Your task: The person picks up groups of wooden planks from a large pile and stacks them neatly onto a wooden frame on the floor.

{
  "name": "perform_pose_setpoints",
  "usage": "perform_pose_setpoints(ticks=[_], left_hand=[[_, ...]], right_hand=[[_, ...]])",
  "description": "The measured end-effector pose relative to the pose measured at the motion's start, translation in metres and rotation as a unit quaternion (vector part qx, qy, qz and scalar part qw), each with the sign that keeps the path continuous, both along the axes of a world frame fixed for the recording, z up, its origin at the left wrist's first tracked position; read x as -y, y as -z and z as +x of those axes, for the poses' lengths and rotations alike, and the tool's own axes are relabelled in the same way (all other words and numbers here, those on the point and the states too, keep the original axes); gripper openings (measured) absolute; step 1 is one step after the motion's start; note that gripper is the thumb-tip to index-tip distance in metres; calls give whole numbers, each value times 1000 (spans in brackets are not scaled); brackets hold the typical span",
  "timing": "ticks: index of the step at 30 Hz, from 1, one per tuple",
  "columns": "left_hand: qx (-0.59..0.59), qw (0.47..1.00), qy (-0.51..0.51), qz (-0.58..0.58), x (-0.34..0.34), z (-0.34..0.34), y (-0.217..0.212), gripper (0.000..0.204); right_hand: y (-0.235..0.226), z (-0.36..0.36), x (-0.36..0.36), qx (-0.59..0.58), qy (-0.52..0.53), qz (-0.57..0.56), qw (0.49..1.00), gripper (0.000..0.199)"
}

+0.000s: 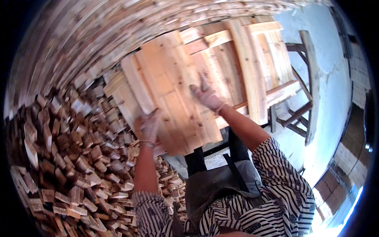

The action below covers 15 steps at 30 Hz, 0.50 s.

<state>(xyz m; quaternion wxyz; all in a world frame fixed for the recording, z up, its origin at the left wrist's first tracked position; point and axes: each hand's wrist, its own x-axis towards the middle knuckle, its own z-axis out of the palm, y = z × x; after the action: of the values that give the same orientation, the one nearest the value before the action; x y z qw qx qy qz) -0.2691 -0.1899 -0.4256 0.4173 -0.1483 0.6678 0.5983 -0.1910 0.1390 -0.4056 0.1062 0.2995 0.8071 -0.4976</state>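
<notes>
Pale wooden boards (169, 79) lie side by side in a layer in front of me, on top of other planks. My left hand (149, 125), in a light glove, is at their near left edge, against the end of a narrow board (138, 85). Its fingers are blurred, so their grip is unclear. My right hand (208, 96), gloved too, reaches over the right side of the boards with fingers apart and nothing held in them. Farther right, a long plank (248, 71) lies across more boards.
Many short wood offcuts (83, 166) are heaped at left. Long stacked timber (87, 39) fills the far side. On the right, a wooden frame with legs (310, 87) stands by a pale bluish surface (331, 79). A dark apron (213, 183) covers my lap.
</notes>
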Motion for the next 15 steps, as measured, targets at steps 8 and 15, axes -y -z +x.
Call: perform_pose_setpoints(ticks=[8,15], left_hand=[[-153,976,-6,-154,0,16,-27,59],[-163,964,-68,-200,50,-34,-63,52]], right_hand=[[21,-4,49,-31,93,-268,958,101],[-8,-52,118,78,56,-272,957,104]])
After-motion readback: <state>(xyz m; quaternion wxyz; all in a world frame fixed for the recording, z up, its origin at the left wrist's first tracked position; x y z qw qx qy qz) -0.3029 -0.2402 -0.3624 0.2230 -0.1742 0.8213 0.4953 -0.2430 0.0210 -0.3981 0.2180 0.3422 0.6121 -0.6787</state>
